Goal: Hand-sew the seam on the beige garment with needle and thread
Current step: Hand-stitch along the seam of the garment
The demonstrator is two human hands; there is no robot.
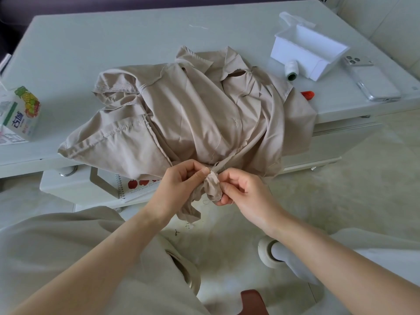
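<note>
The beige garment lies crumpled on the white table, and one end hangs over the front edge. My left hand pinches a bunched fold of that hanging end from the left. From the right, my right hand pinches the same fold between thumb and fingers. Thin loose threads trail off the cloth near my fingers. I cannot make out a needle. A spool of white thread lies on the table at the back right.
A white open box and a phone sit at the table's right end, with a small red object beside the garment. A juice carton stands at the left edge. A spiral notebook lies on the shelf below.
</note>
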